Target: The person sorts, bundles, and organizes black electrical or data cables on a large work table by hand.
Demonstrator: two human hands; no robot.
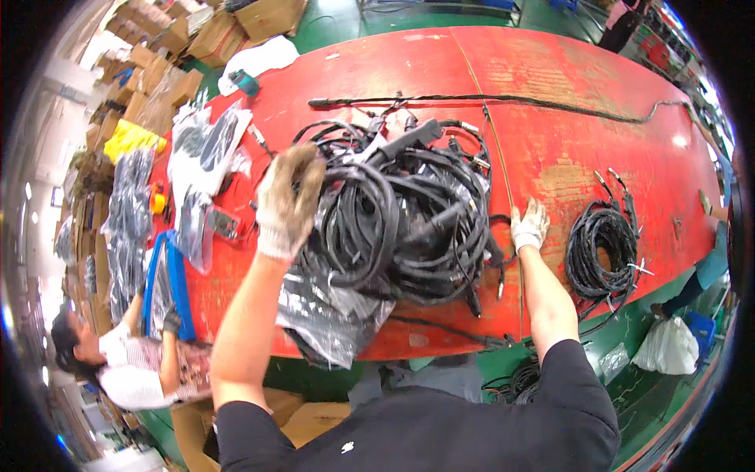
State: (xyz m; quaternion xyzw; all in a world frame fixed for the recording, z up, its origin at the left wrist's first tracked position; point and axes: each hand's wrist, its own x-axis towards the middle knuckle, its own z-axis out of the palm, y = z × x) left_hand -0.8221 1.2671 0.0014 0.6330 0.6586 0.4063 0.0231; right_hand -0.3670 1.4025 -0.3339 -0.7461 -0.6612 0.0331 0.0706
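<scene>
A heap of coiled black cables (432, 267) with torch-like handles lies before me on the red table (543, 63). My left hand (291, 197), in a white work glove with a soiled brown palm, is raised at the heap's left side, beside a looped black cable (387, 212). Its fingers are bent but apart, slightly blurred, with nothing visible in them. A thick black handle (409, 143) lies across the top of the heap. To the heap's right, my gloved right hand (531, 224) rests on the tabletop with fingers spread. Clear plastic bags (334, 318) stick out under the heap.
A tied cable coil (602, 252) lies at the right. One long black cable (543, 102) stretches across the far side. Bagged items (130, 220) and a teal bottle (244, 82) are at the left. A co-worker (126, 354) at the left handles a blue-edged frame (179, 287).
</scene>
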